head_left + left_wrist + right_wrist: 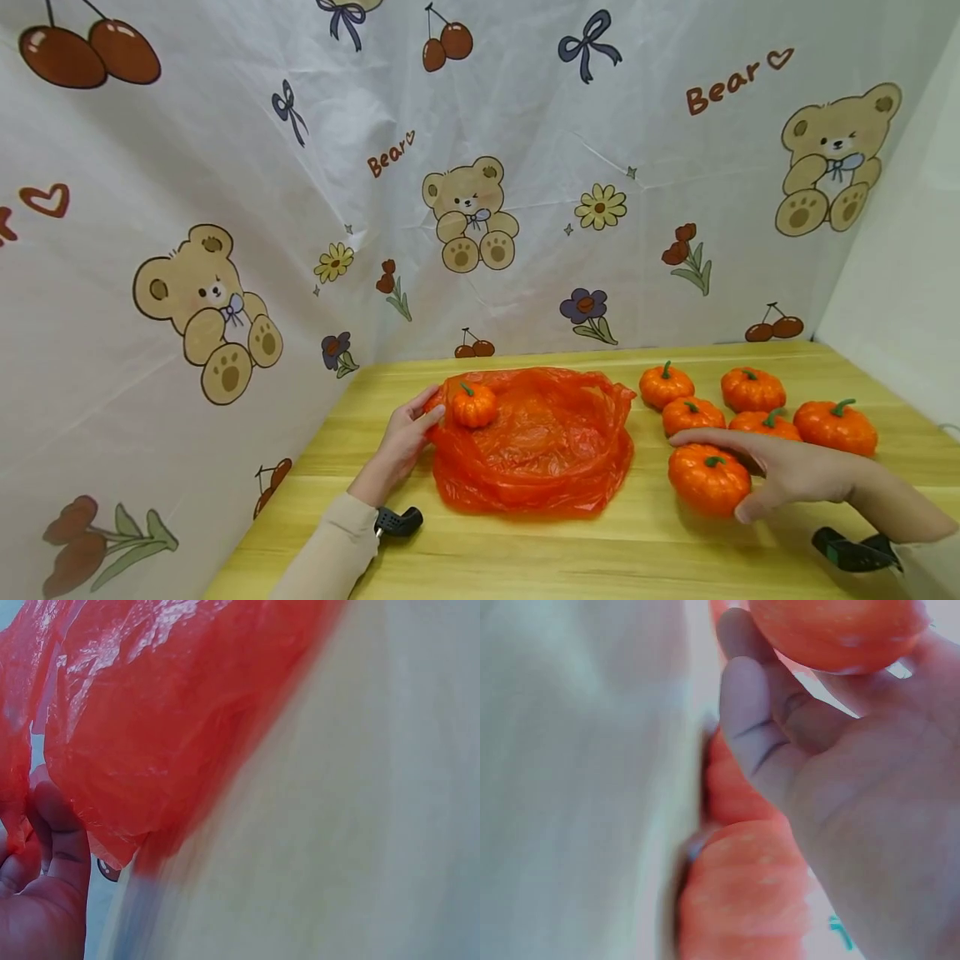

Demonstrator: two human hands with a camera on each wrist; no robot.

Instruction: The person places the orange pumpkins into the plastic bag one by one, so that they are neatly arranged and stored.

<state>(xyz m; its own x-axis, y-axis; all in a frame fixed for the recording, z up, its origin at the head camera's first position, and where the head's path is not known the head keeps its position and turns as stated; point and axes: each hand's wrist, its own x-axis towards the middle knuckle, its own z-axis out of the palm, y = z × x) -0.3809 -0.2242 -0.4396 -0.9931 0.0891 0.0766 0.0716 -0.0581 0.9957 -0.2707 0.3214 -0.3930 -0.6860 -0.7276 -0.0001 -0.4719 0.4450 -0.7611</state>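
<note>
A small orange pumpkin (708, 481) with a green stem is gripped between the thumb and fingers of my right hand (795, 475), in front of the other pumpkins. In the right wrist view the same pumpkin (840, 634) shows at the top, between thumb and fingers. My left hand (405, 437) pinches the left edge of a red plastic bag (540, 492), which lies spread with its mouth facing up. Inside the bag, near that hand, sits one small pumpkin (475, 407). The left wrist view shows the fingers (64, 840) curled at the bag's thin film (150, 735).
Several more pumpkins (753, 389) stand grouped at the right of the light wooden table (525, 558). A white sheet (525, 125) printed with bears and flowers hangs behind and to the left. A plain white wall (900, 283) borders the right side.
</note>
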